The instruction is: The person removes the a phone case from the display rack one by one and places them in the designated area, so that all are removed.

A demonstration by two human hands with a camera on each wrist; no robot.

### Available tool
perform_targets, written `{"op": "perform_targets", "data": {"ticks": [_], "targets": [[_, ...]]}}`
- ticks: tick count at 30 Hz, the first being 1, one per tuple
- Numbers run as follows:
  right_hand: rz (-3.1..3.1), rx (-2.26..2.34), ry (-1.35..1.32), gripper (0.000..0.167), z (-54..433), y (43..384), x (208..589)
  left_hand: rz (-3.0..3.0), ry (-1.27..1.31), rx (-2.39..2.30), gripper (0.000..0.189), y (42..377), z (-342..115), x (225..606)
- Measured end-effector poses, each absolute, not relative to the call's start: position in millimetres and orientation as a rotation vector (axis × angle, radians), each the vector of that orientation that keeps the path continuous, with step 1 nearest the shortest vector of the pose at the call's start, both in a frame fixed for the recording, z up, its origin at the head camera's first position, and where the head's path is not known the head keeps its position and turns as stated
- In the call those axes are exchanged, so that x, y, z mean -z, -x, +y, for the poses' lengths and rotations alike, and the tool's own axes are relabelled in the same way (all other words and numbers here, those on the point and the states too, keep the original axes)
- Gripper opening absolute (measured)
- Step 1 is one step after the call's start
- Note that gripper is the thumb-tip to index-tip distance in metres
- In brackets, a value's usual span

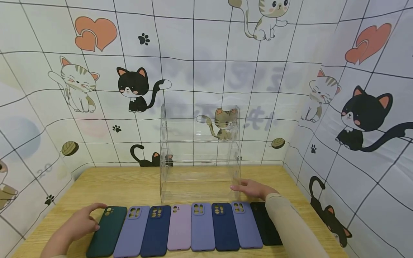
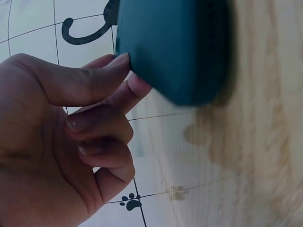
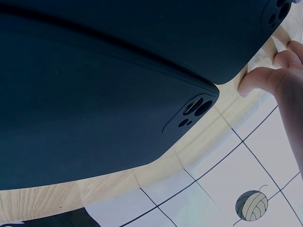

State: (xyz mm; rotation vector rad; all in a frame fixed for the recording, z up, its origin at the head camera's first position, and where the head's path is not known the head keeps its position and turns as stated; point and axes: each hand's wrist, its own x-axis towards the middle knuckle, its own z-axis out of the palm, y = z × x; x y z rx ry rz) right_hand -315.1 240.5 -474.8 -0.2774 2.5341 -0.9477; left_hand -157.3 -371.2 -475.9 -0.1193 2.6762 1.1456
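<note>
On the left, my left hand (image 1: 77, 224) is at a dark green phone case (image 1: 108, 231). In the left wrist view its thumb and a finger pinch the corner of that case (image 2: 165, 52), the other fingers curled in. My right hand (image 1: 255, 189) grips the lower right side of a clear plastic rack (image 1: 200, 196) with several tiers, thumb toward the front. In the right wrist view, that hand (image 3: 279, 75) appears beyond a black phone case (image 3: 118, 118), whose camera cutouts face it. The right forearm partly covers this case in the head view.
Between the green and black cases lie, in a row, lilac (image 1: 131, 233), navy (image 1: 156, 231), pink (image 1: 179, 229), periwinkle (image 1: 203, 231), navy (image 1: 225, 231) and lilac (image 1: 247, 229) cases. They lie on a wooden table (image 1: 119, 182) before a cat-print cloth (image 1: 209, 43).
</note>
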Motion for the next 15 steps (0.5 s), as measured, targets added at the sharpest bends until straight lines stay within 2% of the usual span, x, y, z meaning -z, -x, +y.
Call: {"op": "perform_targets", "data": {"ticks": [15], "targets": [[2.532,0.928,0.259,0.106,242.9,320.1,479.1,2.853,0.165,-0.729,0.047,151.7,-367.0,469.2]]}}
